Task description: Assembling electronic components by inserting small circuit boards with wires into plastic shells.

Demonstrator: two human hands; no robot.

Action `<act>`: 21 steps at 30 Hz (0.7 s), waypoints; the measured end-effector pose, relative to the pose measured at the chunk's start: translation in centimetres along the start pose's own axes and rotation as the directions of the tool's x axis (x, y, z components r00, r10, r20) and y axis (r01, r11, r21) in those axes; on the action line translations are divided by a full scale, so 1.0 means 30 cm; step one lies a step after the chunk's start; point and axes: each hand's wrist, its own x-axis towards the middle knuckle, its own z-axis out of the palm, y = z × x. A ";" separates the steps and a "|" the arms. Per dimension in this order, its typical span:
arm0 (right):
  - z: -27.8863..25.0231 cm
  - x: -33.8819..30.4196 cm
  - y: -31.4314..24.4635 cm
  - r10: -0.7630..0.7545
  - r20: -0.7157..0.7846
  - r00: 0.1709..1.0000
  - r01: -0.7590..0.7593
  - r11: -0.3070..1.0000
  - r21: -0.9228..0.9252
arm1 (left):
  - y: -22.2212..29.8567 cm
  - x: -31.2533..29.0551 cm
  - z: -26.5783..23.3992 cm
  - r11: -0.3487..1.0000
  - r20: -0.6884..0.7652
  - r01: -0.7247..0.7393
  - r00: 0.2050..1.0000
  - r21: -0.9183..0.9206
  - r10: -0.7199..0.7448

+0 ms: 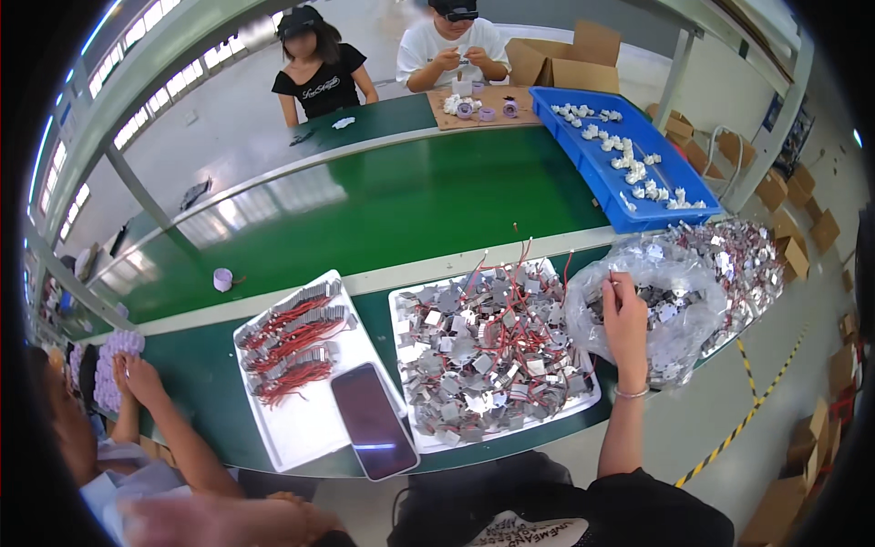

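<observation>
My right hand (624, 319) is over a clear plastic bag (592, 310) holding small silver metal parts, at the right of the bench. Its thumb and fingertips are pinched together. Whatever sits between them is too small to make out. Left of the bag, a white tray (592, 398) is heaped with silver metal parts (492, 356) on red wires. Another white tray (301, 444) bears rows of similar wired parts (296, 333). A dark smartphone (374, 421) leans across that tray's right edge. My left hand (173, 521) is a blur at the lower left; its fingers cannot be read.
A green conveyor belt (392, 196) runs beyond the trays. Past it stands a blue tray (583, 155) of white pieces. More silver parts (743, 269) are piled at far right. A co-worker's hands (132, 378) handle purple pieces at left; two people sit opposite.
</observation>
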 end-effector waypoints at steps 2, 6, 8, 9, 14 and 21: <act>0.007 0.002 -0.016 0.012 0.000 1.000 -0.012 1.000 0.029 | -0.074 -0.165 -0.195 0.898 -0.002 0.304 0.947 0.318 -0.320; -0.003 -0.012 0.007 0.028 -0.001 1.000 -0.028 0.999 0.039 | -0.279 -0.485 -0.043 0.746 0.359 0.327 0.720 0.580 -0.594; 0.005 -0.013 0.000 0.037 0.019 0.999 -0.038 0.998 0.040 | -0.277 -0.593 -0.122 0.699 0.451 0.271 0.600 0.662 -0.660; 0.023 -0.017 -0.008 0.039 0.028 0.999 -0.040 0.998 0.049 | -0.277 -0.643 -0.191 0.737 0.503 0.299 0.572 0.607 -0.647; -0.011 -0.024 0.001 0.035 0.010 0.999 -0.035 0.999 -0.023 | -0.219 -0.656 -0.112 0.615 0.309 0.579 0.543 0.535 -0.780; 0.019 -0.016 -0.007 0.054 0.018 0.998 -0.054 0.998 0.020 | -0.227 -0.637 -0.131 0.532 0.206 0.641 0.513 0.553 -0.833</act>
